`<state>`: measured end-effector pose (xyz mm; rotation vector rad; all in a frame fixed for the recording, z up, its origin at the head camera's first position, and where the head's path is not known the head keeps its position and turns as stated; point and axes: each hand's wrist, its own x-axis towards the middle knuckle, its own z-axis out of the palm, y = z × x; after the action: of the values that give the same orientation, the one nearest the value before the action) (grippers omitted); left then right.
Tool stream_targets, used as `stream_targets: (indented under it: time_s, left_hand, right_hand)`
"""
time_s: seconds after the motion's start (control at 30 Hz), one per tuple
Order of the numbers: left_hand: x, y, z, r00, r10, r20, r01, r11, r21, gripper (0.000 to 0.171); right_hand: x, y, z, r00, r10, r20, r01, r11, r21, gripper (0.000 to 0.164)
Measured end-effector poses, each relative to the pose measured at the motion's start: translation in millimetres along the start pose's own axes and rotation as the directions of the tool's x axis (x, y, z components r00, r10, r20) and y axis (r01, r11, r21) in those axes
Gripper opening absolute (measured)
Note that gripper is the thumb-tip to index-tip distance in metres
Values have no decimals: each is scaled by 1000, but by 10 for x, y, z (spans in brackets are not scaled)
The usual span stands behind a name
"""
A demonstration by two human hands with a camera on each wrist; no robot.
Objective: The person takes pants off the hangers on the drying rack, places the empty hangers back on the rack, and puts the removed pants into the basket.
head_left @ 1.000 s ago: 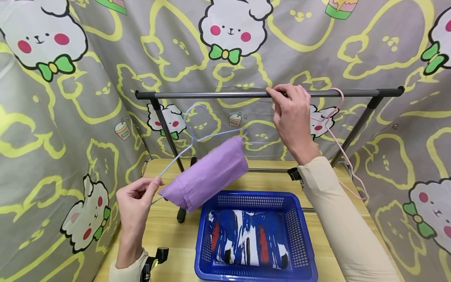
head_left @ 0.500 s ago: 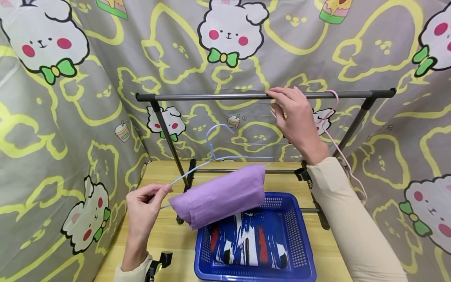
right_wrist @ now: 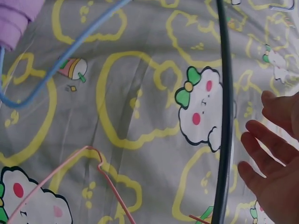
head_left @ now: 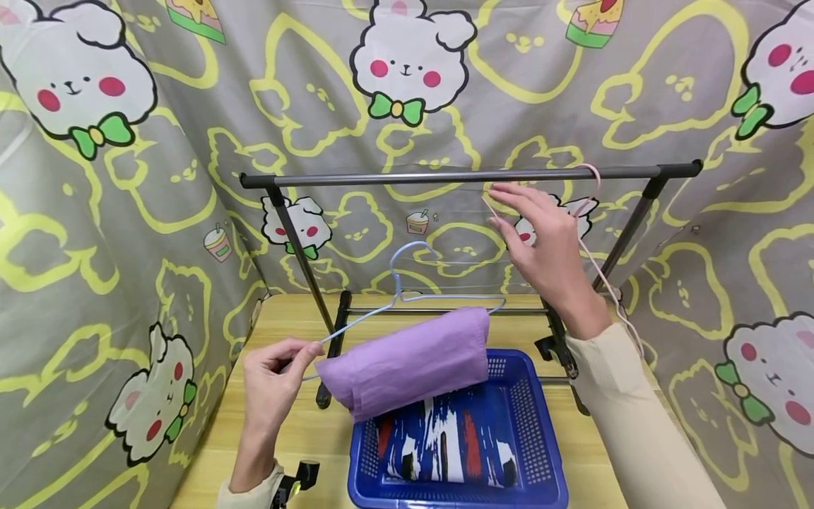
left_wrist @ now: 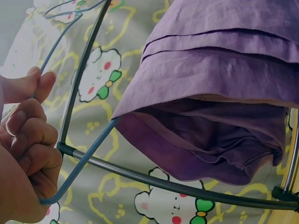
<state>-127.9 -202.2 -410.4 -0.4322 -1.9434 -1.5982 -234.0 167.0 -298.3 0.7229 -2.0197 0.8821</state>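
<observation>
Printed curtain backed the bench, above which the left hand pinched one end of the blue hanger and its cloth, slanting up rightward below the rail, while the right hand, empty, fingers extended, hung nearer that rail.

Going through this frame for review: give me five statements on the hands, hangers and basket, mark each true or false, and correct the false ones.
1. The left hand holds the blue hanger. True.
2. The blue hanger is hooked over the clothes-rack rail. False: it is off the rail; the pink hanger is hooked there.
3. The purple garment hangs on the blue hanger. True.
4. The right hand grips the clothes-rack rail. False: the right hand holds nothing and is just below the rail in the head view.
5. The blue basket contains a blue, white and red patterned cloth. True.
</observation>
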Motion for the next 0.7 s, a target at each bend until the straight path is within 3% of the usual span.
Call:
stream_targets:
  time_s: [0.2,0.37,0.6,0.7]
  left_hand:
    - [-1,4,20,1000,-12,9,12,1000,7,18]
    - [10,13,35,999,-17,31,18,999,-30,19]
    - [14,2,46,998,-32,49,34,999,-40,18]
    - [17,2,64,997,-37,62,40,998,-39,18]
  right_hand:
    - [-286,-83,-80,1000,2,-28,0,999,51,27]
    - [-615,-112,-101,998,22,-63,-10,983,183,20]
    - [-1018,-110,54,969,-70,-239,151,927,343,25]
    - [-1182,-114,123,969,-123,-216,193,919,344,22]
